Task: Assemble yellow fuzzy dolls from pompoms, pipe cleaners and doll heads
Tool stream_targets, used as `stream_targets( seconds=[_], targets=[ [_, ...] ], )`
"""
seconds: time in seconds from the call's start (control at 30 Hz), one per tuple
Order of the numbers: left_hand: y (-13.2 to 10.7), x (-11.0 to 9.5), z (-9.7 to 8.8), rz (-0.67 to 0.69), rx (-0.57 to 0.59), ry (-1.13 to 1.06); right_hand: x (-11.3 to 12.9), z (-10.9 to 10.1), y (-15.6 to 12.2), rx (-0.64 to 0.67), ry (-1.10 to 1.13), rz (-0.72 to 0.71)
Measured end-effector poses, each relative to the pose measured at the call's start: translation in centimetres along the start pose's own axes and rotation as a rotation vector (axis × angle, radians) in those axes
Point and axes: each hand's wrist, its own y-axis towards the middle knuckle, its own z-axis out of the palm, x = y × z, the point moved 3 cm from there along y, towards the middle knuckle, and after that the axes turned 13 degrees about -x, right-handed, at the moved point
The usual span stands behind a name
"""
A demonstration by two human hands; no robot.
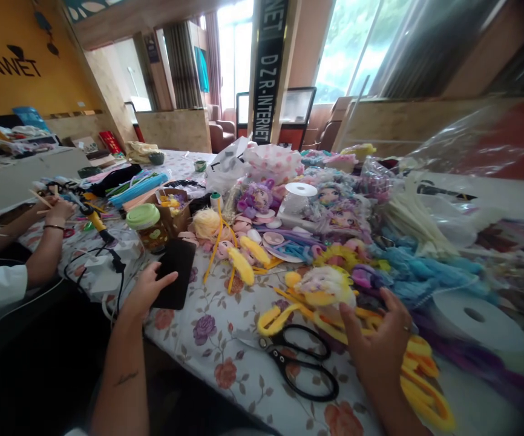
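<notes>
My left hand [146, 290] holds a black phone [176, 272] at the table's near edge, thumb across its face. My right hand [380, 342] hovers with fingers spread over a heap of yellow and orange pipe cleaners [419, 378], touching or nearly touching them. Black scissors [301, 360] lie on the floral tablecloth [225, 339] between my hands. A fluffy yellow and white craft piece [323, 284] sits just beyond my right hand.
Another person's hands [53, 209] work with sticks at the far left, near a yellow glue gun [94, 219] and cables. A green-lidded jar [146, 224], doll faces [330, 197], blue fluff [407, 272], white tape rolls [475, 318] and plastic bags crowd the table.
</notes>
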Motion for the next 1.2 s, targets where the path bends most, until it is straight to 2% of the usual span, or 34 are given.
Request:
stream_targets(
  seconds=[0.07, 0.13, 0.2, 0.23, 0.3, 0.37, 0.43, 0.53, 0.63, 0.73, 0.83, 1.0, 1.2],
  targets=[
    [-1.2, -1.5, 0.1, -0.055, 0.062, -0.266, 0.7, -0.4, -0.2, -0.034, 0.023, -0.015],
    [-2.7, -3.6, 1.6, 0.0, 0.161, -0.463, 1.6, -0.7, -0.6, -0.043, 0.062, -0.047],
    [-4.6, -5.4, 4.4, -0.01, 0.303, -0.62, 2.4, -0.8, -1.3, 0.0, 0.146, -0.061],
    [-5.6, -6.0, 6.3, -0.059, 0.417, -0.684, 2.9, -0.7, -1.7, 0.046, 0.203, -0.053],
    [-7.5, -6.8, 10.2, -0.208, 0.649, -0.752, 3.7, -0.4, -2.4, 0.186, 0.327, -0.021],
    [-9.0, -7.2, 13.5, -0.296, 0.791, -0.827, 4.6, 0.0, -2.9, 0.358, 0.45, 0.016],
    [-9.9, -7.3, 16.0, -0.376, 0.913, -0.882, 5.2, 0.2, -3.0, 0.461, 0.541, 0.094],
    [-10.6, -6.7, 18.2, -0.497, 1.047, -0.908, 5.3, 0.3, -2.9, 0.499, 0.61, 0.234],
    [-10.9, -5.6, 18.8, -0.575, 1.044, -0.911, 5.0, 0.0, -3.2, 0.514, 0.66, 0.314],
    [-11.2, -4.8, 18.6, -0.585, 1.049, -0.916, 4.7, -0.3, -3.7, 0.531, 0.669, 0.356],
    [-11.5, -4.3, 18.4, -0.584, 1.076, -0.921, 4.6, -0.6, -4.1, 0.551, 0.668, 0.367],
    [-11.2, -3.6, 18.5, -0.584, 1.034, -0.902, 4.6, -0.8, -4.1, 0.564, 0.677, 0.385],
    [-11.2, -3.7, 18.4, -0.586, 1.071, -0.911, 4.0, -0.6, -4.4, 0.559, 0.62, 0.346]
  ],
)
